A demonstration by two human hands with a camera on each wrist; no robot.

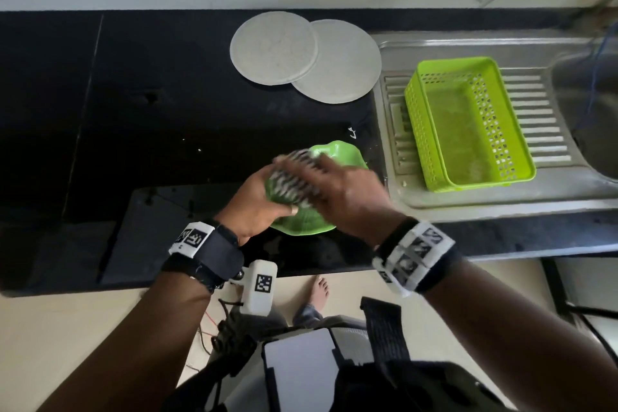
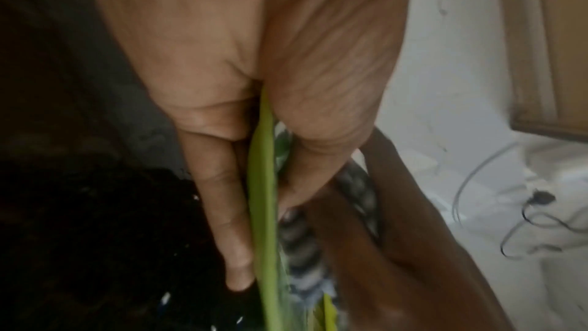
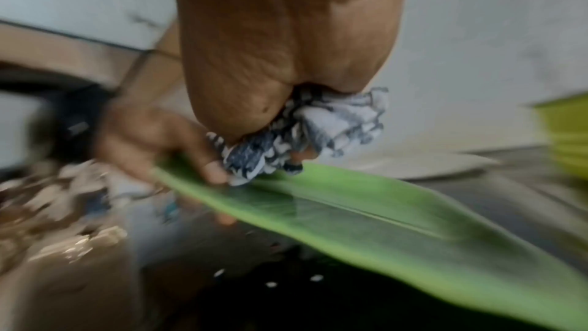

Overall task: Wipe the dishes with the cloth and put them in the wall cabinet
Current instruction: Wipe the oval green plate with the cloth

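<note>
A: Entry. Left hand grips the rim of the green plate, thumb on top, fingers beneath, as the left wrist view shows. The plate is held tilted above the bench, not resting on it.

B: Right hand?

A: Clenched round the bunched cloth, pressing it on the plate's upper face near the left thumb. Motion blur in the head and right wrist views.

B: Risks?

A: Judgement only: one-edge grip on a smooth, thin, probably plastic plate; a hard stroke could lever it out of the fingers onto the bench. The cloth could also snag the wavy rim.

B: Materials?

A: Plate: glossy, leaf-shaped, with a centre ridge. Cloth: soft, crumpled, grey-and-white patterned. Two round grey plates lie overlapping at the bench's back, matte and speckled. Green basket, perforated walls, sits on the ribbed steel drainboard. The cabinet is out of view.
</note>
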